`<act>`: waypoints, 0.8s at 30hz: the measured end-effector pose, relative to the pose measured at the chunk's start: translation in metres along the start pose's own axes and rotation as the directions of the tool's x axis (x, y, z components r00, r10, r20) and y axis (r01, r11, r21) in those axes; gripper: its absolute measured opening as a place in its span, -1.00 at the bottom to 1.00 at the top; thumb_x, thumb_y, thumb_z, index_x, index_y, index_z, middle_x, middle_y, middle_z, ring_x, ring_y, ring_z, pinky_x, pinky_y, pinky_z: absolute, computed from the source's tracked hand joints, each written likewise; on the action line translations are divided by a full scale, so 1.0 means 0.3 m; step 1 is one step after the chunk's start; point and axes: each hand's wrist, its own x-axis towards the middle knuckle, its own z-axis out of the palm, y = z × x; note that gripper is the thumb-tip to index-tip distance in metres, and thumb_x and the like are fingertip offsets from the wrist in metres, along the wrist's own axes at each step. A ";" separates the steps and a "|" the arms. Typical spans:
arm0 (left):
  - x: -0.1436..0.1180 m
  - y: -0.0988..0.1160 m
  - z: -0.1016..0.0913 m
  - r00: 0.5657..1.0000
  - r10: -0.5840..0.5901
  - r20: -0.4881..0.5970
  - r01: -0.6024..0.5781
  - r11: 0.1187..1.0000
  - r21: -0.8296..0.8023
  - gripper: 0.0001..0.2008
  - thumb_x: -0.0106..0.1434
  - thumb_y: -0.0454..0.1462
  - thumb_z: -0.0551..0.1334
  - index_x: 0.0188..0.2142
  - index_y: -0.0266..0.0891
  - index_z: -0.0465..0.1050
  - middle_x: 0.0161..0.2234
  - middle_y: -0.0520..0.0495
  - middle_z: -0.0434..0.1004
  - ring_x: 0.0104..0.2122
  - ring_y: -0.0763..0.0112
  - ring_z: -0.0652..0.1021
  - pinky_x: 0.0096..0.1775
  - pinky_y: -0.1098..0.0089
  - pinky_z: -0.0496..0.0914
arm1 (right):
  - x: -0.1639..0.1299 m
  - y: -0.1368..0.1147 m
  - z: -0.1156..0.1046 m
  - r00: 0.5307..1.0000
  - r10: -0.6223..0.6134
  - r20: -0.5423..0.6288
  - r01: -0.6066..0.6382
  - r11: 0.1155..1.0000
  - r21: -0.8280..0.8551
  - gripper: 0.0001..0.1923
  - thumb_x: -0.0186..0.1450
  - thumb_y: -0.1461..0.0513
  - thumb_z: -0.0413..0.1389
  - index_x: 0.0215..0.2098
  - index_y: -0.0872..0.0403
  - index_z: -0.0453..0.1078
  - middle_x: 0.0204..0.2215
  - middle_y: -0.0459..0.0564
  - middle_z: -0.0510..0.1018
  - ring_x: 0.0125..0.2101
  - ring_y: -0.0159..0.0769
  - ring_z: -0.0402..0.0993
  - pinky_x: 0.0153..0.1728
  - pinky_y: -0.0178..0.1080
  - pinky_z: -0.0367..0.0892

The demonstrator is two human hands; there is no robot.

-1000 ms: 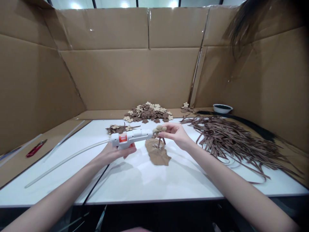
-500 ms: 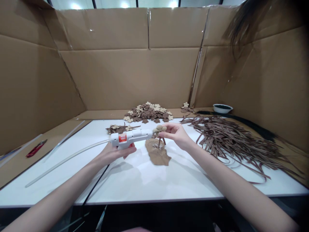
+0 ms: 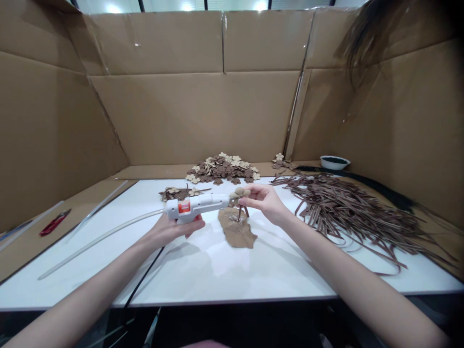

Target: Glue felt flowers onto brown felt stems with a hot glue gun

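Above the table [image 3: 217,270], the right hand [image 3: 266,200] pinches a tan, stemmed paper flower [image 3: 239,192].

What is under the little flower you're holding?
Under the flower pinched in the right hand hang thin brown stems, and below them a brown paper scrap lies on the white table. The table beneath the scrap is covered.

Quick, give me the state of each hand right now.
Left hand: closed around the white glue gun.
Right hand: fingertips pinched on the small tan flower piece at the gun's nozzle.
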 end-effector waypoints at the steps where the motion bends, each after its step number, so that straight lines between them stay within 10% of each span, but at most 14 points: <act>1: 0.000 0.000 0.000 1.000 -0.002 0.001 0.002 1.000 0.003 -0.74 0.15 -0.09 0.26 -0.43 -0.24 0.37 -0.66 0.12 0.33 -0.55 0.46 0.38 -0.40 0.45 0.28 | -0.001 -0.001 0.000 1.000 0.001 0.001 -0.001 1.000 0.001 -0.70 -0.04 0.19 0.39 -0.34 0.10 0.52 -0.42 -0.05 0.59 -0.39 -0.32 0.53 -0.28 -0.22 0.44; 24: 0.003 0.006 0.002 0.999 -0.010 0.031 0.012 0.997 -0.073 -0.75 0.13 -0.12 0.28 -0.36 -0.28 0.43 -0.59 0.06 0.37 -0.56 0.47 0.38 -0.45 0.46 0.28 | -0.001 0.003 -0.005 1.000 -0.011 0.028 0.011 1.000 0.006 -0.70 0.01 0.18 0.37 -0.29 0.10 0.53 -0.34 -0.01 0.62 -0.37 -0.31 0.55 -0.24 -0.20 0.46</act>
